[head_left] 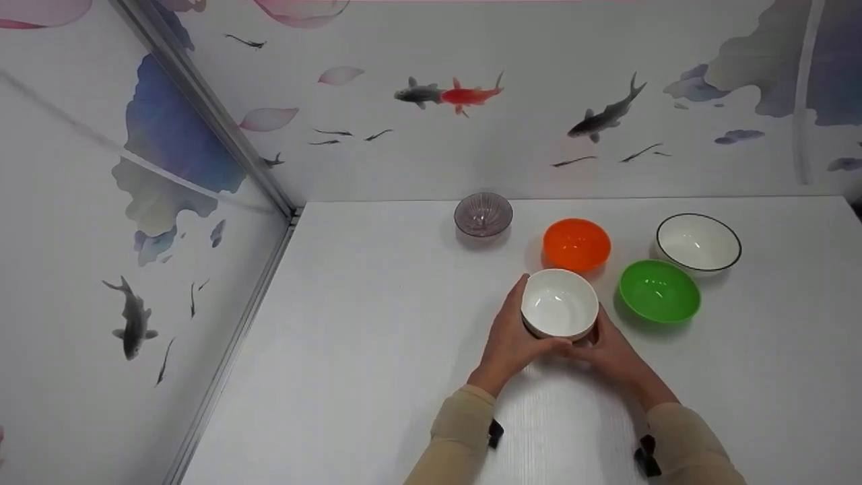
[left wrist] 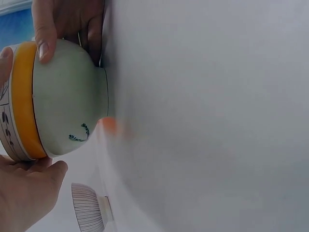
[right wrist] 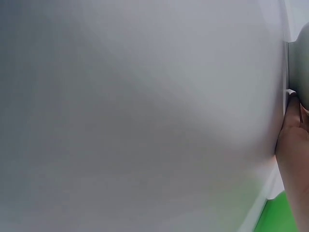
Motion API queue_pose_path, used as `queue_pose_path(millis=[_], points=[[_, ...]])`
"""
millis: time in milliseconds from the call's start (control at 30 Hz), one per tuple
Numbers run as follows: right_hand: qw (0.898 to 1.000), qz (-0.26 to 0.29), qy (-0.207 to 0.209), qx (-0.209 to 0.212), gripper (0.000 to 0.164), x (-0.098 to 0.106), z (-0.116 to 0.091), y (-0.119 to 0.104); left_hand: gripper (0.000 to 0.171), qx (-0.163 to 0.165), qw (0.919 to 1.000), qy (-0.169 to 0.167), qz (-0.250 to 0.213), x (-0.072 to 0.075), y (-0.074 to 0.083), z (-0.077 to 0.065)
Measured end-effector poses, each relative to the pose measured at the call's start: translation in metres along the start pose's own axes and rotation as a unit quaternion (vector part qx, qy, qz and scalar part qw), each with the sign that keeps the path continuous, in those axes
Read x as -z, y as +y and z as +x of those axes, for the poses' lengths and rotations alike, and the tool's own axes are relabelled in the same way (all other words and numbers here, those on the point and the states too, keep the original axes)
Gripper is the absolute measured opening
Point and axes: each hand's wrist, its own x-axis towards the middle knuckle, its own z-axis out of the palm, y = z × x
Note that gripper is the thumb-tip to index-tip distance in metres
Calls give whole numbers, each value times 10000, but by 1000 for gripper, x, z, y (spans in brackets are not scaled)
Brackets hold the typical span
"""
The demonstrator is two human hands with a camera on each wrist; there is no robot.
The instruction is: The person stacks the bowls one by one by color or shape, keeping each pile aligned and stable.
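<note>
A white-lined bowl point(head_left: 559, 303) with a yellow band point(left wrist: 25, 99) and a patterned side sits nested in a pale green bowl point(left wrist: 65, 96) bearing a small dark sprig. My left hand point(head_left: 515, 340) grips the yellow-banded bowl from the left. From the right, my right hand point(head_left: 613, 353) holds the pale green bowl, its thumb pressed near the rim. In the head view the thumbs meet at the near side. The pale bowl's foot is at or very near the table; I cannot tell whether it touches. The right wrist view catches only part of the pale bowl point(right wrist: 301, 67).
Just behind the stack is an orange bowl point(head_left: 576, 245). To its right stand a green bowl point(head_left: 660, 292) and a white bowl with a dark rim point(head_left: 698, 242). A ribbed purplish glass bowl point(head_left: 483, 215) stands by the back wall. A panel wall point(head_left: 202, 168) bounds the left side.
</note>
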Motion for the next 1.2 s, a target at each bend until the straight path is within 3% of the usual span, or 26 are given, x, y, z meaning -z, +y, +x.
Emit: queue_pose_path(millis=[167,433,633,900,1200], points=[[9995,269,-120,-79,102,5,-1,-1,116,42,9997,-91,217,-2,4,-1],[9966,789,-44,-229,106,7,-6,-32,116,125,9993,-251,229,1,8,-1],[9942,1028,-128,-300,102,10,-4,-19,106,267,9986,-455,-73,8,8,-2],[9969,688,-111,-376,96,11,-4,-4,75,306,9974,-566,-312,13,8,-1],[9969,531,-87,-582,96,14,-1,-6,63,388,9964,-600,-461,18,8,3]])
